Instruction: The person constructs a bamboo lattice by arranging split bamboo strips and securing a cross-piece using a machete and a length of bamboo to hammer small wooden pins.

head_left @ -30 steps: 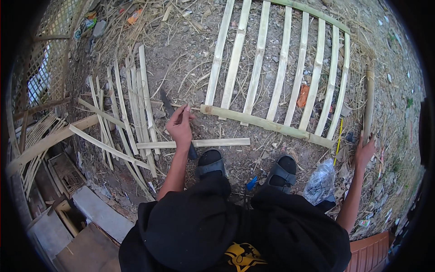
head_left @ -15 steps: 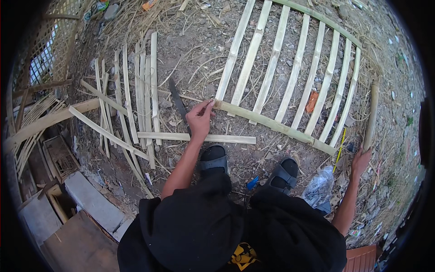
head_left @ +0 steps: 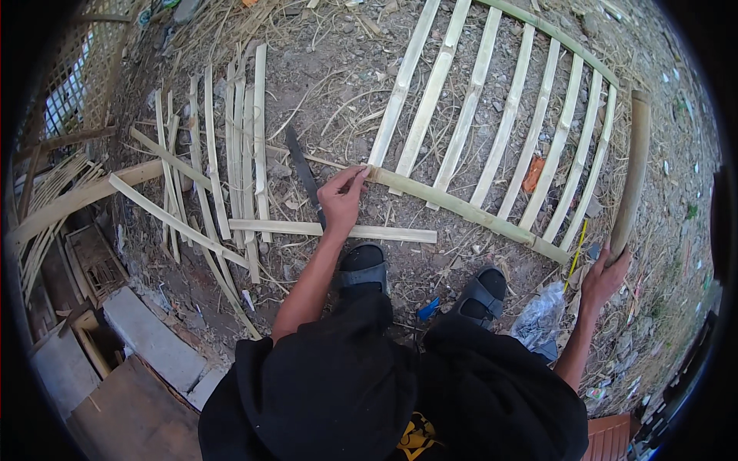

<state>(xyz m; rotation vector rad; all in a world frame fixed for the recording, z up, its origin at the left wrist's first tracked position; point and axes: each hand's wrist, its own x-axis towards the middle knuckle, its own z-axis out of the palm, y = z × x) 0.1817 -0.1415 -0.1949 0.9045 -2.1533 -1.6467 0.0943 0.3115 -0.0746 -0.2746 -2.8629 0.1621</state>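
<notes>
Left hand (head_left: 341, 198) grips bamboo frame (head_left: 492, 138); right hand (head_left: 602, 278) holds bamboo pole (head_left: 633, 173)

Bamboo slats (head_left: 469, 115) pale yellow-green; machete (head_left: 302, 173) dark grey; sandals (head_left: 363, 265) black w/ grey straps.

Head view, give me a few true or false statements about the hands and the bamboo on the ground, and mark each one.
1. The left hand pinches the near end of the bamboo crosspiece. True.
2. The right hand rests on a sandal. False: it grips the lower end of a thick bamboo pole.
3. A long knife lies on the dirt beside the left hand. True.
4. The bamboo slat frame stands upright against a wall. False: it lies flat on the ground.
</notes>
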